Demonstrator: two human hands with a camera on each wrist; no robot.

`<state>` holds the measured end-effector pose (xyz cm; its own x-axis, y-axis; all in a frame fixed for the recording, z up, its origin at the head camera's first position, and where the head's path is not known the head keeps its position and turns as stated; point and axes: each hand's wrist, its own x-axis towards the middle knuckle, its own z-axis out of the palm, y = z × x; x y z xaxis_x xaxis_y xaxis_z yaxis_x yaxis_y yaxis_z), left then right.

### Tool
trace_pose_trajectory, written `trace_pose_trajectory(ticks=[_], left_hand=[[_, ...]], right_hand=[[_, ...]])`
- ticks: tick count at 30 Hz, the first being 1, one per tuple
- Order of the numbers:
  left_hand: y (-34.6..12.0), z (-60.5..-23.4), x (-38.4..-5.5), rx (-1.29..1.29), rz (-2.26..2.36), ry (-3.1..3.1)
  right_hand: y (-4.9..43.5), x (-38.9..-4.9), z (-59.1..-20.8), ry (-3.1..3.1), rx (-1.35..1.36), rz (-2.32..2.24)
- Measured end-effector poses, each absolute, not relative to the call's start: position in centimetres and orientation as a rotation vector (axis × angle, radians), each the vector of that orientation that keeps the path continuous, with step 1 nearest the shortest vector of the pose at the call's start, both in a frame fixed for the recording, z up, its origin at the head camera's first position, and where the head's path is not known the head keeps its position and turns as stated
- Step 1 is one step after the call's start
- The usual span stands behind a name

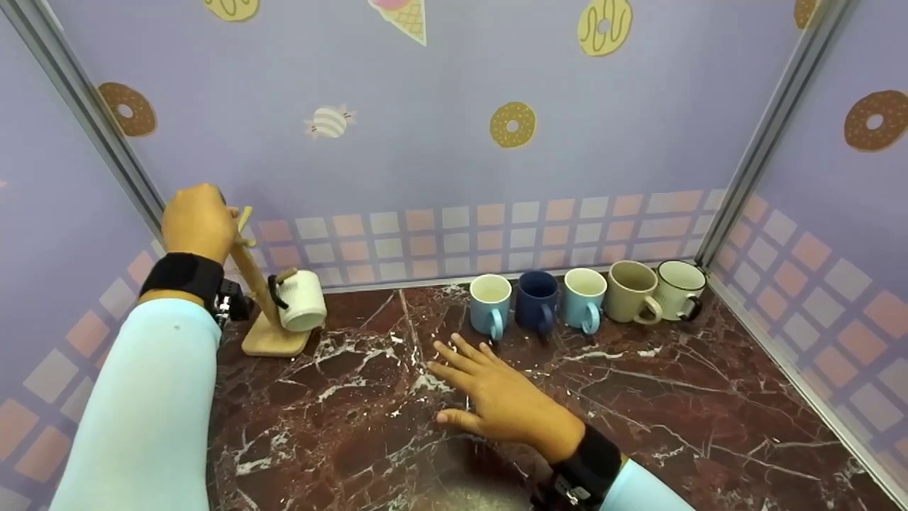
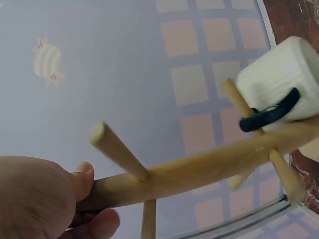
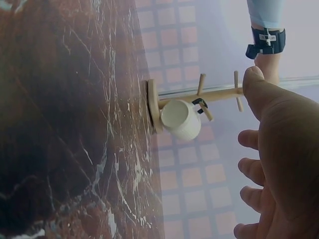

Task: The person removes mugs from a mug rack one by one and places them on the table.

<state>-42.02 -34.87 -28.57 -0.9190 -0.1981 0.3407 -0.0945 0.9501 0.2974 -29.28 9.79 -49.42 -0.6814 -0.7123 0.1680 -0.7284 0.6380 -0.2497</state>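
My left hand (image 1: 200, 223) grips the top end of a wooden mug tree (image 1: 254, 280), whose square base is at the table's back left. In the left wrist view, thumb and fingers wrap round the post (image 2: 199, 172), just above the upper pegs. A white mug (image 1: 303, 301) hangs by its black handle (image 2: 271, 112) on a lower peg, tilted, near the base. My right hand (image 1: 496, 394) is held over the middle of the table with its fingers spread and nothing in it. The nearest mug to it is a light blue one (image 1: 490, 309).
Right of that mug, a dark blue mug (image 1: 536, 305), another light blue mug (image 1: 584, 301), a beige mug (image 1: 630, 294) and a white mug with a black rim (image 1: 677, 294) stand in a row. Patterned walls (image 1: 440, 163) enclose the dark red marbled tabletop (image 1: 674, 426).
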Motion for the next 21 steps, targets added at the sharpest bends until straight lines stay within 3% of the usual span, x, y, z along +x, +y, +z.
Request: trace_pose_trajectory(ticks=[21], left_hand=[[-36.4, -28.5, -41.9, 0.122, -0.502, -2.784]], right_hand=[[9.5, -29.1, -49.8, -2.790, 1.253, 0.483]])
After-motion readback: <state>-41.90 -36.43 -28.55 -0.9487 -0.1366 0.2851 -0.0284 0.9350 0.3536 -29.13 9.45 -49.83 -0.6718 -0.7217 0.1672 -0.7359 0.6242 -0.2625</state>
